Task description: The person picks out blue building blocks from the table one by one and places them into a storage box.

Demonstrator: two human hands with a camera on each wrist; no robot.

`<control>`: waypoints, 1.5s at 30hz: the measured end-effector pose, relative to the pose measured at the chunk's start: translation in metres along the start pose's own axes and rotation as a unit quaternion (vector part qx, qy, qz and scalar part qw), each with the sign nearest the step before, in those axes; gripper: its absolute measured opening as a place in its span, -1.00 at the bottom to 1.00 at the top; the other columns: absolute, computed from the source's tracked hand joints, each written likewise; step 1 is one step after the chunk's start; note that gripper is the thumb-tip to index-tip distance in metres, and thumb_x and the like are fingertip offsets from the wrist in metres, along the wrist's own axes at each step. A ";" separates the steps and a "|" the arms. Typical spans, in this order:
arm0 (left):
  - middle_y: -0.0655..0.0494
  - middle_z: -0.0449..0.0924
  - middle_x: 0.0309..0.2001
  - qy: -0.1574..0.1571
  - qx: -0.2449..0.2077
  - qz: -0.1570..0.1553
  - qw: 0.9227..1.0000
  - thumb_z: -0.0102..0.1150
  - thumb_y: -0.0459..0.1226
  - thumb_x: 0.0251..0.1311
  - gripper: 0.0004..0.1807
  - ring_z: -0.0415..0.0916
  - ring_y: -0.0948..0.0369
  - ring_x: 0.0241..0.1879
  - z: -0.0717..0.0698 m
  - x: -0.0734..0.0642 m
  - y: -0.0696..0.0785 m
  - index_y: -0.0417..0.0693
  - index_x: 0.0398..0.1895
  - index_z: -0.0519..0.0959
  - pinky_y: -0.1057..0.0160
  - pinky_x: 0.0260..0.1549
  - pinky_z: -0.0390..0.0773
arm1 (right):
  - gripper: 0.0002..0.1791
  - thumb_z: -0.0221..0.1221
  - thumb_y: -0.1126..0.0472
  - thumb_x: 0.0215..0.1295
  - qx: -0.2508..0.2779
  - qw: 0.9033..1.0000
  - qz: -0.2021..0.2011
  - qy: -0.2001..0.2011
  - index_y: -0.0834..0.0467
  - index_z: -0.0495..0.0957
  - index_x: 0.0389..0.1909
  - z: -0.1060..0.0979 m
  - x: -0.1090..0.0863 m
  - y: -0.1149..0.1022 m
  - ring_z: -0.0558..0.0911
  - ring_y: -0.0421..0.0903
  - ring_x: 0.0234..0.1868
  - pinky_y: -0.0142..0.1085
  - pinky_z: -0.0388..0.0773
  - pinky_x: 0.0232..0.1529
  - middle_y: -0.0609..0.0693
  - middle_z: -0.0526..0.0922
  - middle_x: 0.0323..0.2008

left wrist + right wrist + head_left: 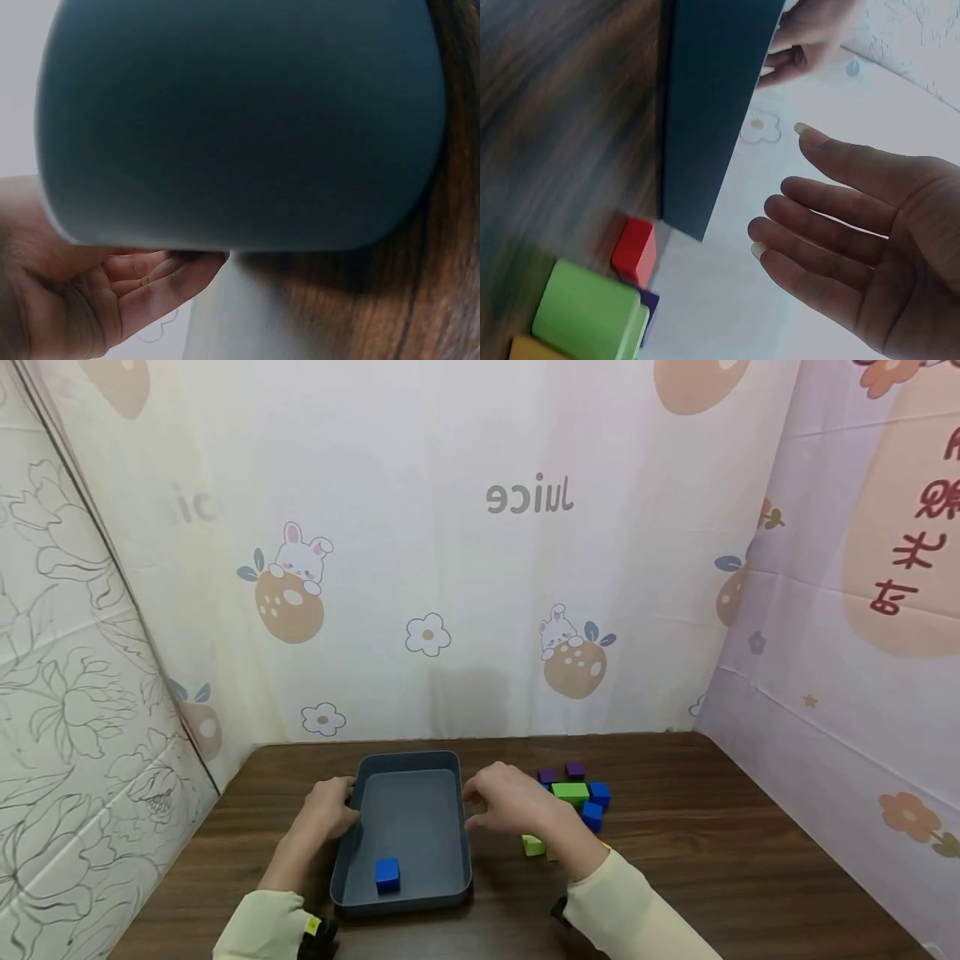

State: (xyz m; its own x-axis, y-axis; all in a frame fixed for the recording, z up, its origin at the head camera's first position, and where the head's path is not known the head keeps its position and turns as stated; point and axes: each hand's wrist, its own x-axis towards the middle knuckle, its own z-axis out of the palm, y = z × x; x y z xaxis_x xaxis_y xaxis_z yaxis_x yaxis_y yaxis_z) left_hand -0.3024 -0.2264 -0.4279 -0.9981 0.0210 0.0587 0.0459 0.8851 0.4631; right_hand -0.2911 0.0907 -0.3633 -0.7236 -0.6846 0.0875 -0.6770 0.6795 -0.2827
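A dark grey rectangular tray (pixel 410 814) lies on the table with one blue block (pixel 387 875) in its near left part. My left hand (pixel 330 808) is at the tray's left side, fingertips right at the rim. In the left wrist view the tray's wall (pixel 240 127) hides part of that hand, whose visible fingers (pixel 161 296) are fairly straight. Beside the right rim is my right hand (pixel 510 797). In the right wrist view, its thumb and fingers (pixel 821 244) are spread, holding nothing, with a gap to the tray's wall (pixel 712 112).
Right of the tray is a loose group of blocks, partly behind my right forearm: a green block (pixel 570 793), blue blocks (pixel 592 816) and purple blocks (pixel 574 770). A red block (pixel 634 249) shows in the right wrist view. A patterned curtain (pixel 480 568) hangs behind the table (pixel 712 843).
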 end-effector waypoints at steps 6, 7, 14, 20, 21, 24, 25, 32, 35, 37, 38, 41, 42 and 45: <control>-0.43 0.66 0.09 0.005 -0.002 0.008 1.000 0.36 -0.45 0.19 -0.36 0.62 -0.28 0.12 0.000 -0.001 -0.001 -0.54 0.34 0.46 -0.19 0.05 0.65 | -0.65 0.53 0.09 0.24 0.031 0.999 0.040 0.000 0.14 0.79 0.00 -0.009 -0.007 0.014 0.60 -0.23 -0.32 -0.35 0.65 -0.26 -0.09 0.76 -0.21; -0.43 0.66 0.10 0.005 -0.001 0.009 1.000 0.36 -0.45 0.19 -0.36 0.61 -0.28 0.13 0.000 -0.001 -0.002 -0.54 0.34 0.46 -0.20 0.06 0.64 | -0.66 0.52 0.09 0.25 0.033 0.998 0.045 0.001 0.13 0.79 -0.01 -0.011 -0.008 0.016 0.60 -0.22 -0.31 -0.34 0.65 -0.26 -0.10 0.75 -0.21; -0.42 0.64 0.14 0.003 -0.007 0.004 1.000 0.31 -0.46 0.21 -0.37 0.59 -0.28 0.16 0.000 -0.001 -0.002 -0.51 0.37 0.45 -0.21 0.08 0.63 | -0.67 0.47 0.18 0.30 0.036 0.997 0.068 0.018 0.19 0.76 0.05 -0.024 -0.014 0.030 0.66 -0.10 -0.17 -0.15 0.69 -0.09 0.02 0.77 -0.07; -0.41 0.66 0.11 0.007 -0.005 0.006 1.000 0.31 -0.47 0.18 -0.36 0.61 -0.28 0.14 0.000 -0.001 -0.001 -0.51 0.37 0.46 -0.20 0.06 0.64 | -0.67 0.51 0.15 0.27 0.028 0.995 0.085 0.032 0.14 0.77 0.02 -0.033 -0.018 0.044 0.69 -0.17 -0.18 -0.16 0.70 -0.07 -0.02 0.78 -0.10; -0.41 0.66 0.11 0.007 -0.006 0.007 1.000 0.31 -0.46 0.18 -0.36 0.61 -0.28 0.14 0.000 -0.001 -0.001 -0.51 0.37 0.46 -0.20 0.06 0.64 | -0.67 0.51 0.16 0.26 0.030 0.995 0.089 0.033 0.13 0.78 0.02 -0.034 -0.018 0.046 0.70 -0.17 -0.18 -0.16 0.71 -0.07 -0.03 0.79 -0.11; -0.42 0.65 0.11 0.008 -0.005 0.008 1.000 0.32 -0.46 0.18 -0.36 0.61 -0.29 0.14 0.000 -0.001 -0.001 -0.51 0.36 0.46 -0.21 0.06 0.63 | -0.67 0.51 0.15 0.26 0.031 0.994 0.104 0.033 0.11 0.77 0.03 -0.036 -0.018 0.054 0.70 -0.18 -0.17 -0.15 0.72 -0.05 -0.07 0.78 -0.12; -0.43 0.65 0.12 0.009 -0.004 0.008 1.000 0.32 -0.46 0.19 -0.36 0.60 -0.29 0.14 0.000 -0.001 -0.001 -0.51 0.36 0.46 -0.21 0.07 0.63 | -0.66 0.51 0.15 0.26 0.030 0.993 0.109 0.034 0.11 0.77 0.03 -0.036 -0.018 0.057 0.70 -0.18 -0.17 -0.15 0.72 -0.04 -0.08 0.78 -0.13; -0.43 0.65 0.13 0.012 0.001 0.012 1.000 0.33 -0.46 0.18 -0.36 0.60 -0.29 0.15 0.000 -0.001 -0.001 -0.51 0.35 0.47 -0.23 0.08 0.62 | -0.66 0.53 0.16 0.23 0.006 0.991 0.130 0.032 0.17 0.77 -0.01 -0.034 -0.015 0.070 0.70 -0.11 -0.15 -0.10 0.70 -0.03 0.03 0.78 -0.10; -0.43 0.65 0.13 0.011 0.000 0.010 1.000 0.33 -0.46 0.18 -0.36 0.61 -0.28 0.14 0.000 -0.001 -0.001 -0.51 0.36 0.46 -0.22 0.07 0.63 | -0.64 0.54 0.15 0.21 -0.005 0.988 0.152 0.025 0.20 0.77 -0.01 -0.031 -0.015 0.073 0.69 -0.10 -0.18 -0.08 0.70 -0.05 0.04 0.77 -0.15; -0.43 0.65 0.12 0.010 0.000 0.008 1.000 0.33 -0.46 0.18 -0.35 0.61 -0.28 0.13 0.000 -0.001 -0.001 -0.50 0.37 0.46 -0.22 0.06 0.63 | -0.61 0.55 0.14 0.21 -0.009 0.985 0.169 0.018 0.22 0.76 0.00 -0.029 -0.014 0.074 0.68 -0.09 -0.20 -0.07 0.70 -0.06 0.02 0.76 -0.18; -0.42 0.65 0.12 0.009 0.000 0.008 1.000 0.33 -0.46 0.18 -0.35 0.62 -0.27 0.13 0.000 -0.001 -0.001 -0.50 0.37 0.46 -0.21 0.06 0.63 | -0.60 0.55 0.14 0.20 -0.010 0.985 0.174 0.015 0.23 0.76 0.00 -0.027 -0.014 0.075 0.68 -0.09 -0.21 -0.07 0.71 -0.07 0.03 0.75 -0.20; -0.42 0.65 0.12 0.007 -0.001 0.006 1.000 0.33 -0.46 0.19 -0.35 0.62 -0.27 0.12 0.000 -0.001 0.000 -0.51 0.37 0.45 -0.20 0.05 0.64 | -0.60 0.54 0.17 0.21 -0.009 0.982 0.186 0.007 0.26 0.75 0.01 -0.023 -0.013 0.078 0.67 -0.08 -0.22 -0.07 0.71 -0.06 0.03 0.74 -0.21; -0.42 0.65 0.11 0.007 -0.001 0.005 1.000 0.34 -0.46 0.19 -0.35 0.62 -0.27 0.12 0.001 -0.001 0.000 -0.51 0.37 0.45 -0.20 0.05 0.64 | -0.60 0.54 0.17 0.21 -0.009 0.982 0.188 0.005 0.27 0.75 0.01 -0.021 -0.013 0.080 0.67 -0.08 -0.23 -0.07 0.71 -0.06 0.03 0.74 -0.22; -0.42 0.66 0.10 0.008 0.000 0.006 1.000 0.34 -0.46 0.19 -0.35 0.62 -0.28 0.13 0.000 -0.001 0.000 -0.51 0.37 0.45 -0.21 0.07 0.63 | -0.61 0.54 0.18 0.21 -0.014 0.982 0.190 0.001 0.27 0.74 0.00 -0.018 -0.011 0.083 0.68 -0.06 -0.21 -0.06 0.71 -0.06 0.03 0.73 -0.22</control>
State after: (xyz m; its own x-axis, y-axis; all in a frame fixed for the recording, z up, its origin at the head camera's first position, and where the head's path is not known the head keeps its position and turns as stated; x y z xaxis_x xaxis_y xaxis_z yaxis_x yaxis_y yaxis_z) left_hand -0.3011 -0.2262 -0.4283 -0.9966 0.0242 0.0781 0.0578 0.8849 0.4622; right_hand -0.3414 0.1592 -0.3706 -0.9251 -0.3794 -0.0181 -0.3610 0.8930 -0.2688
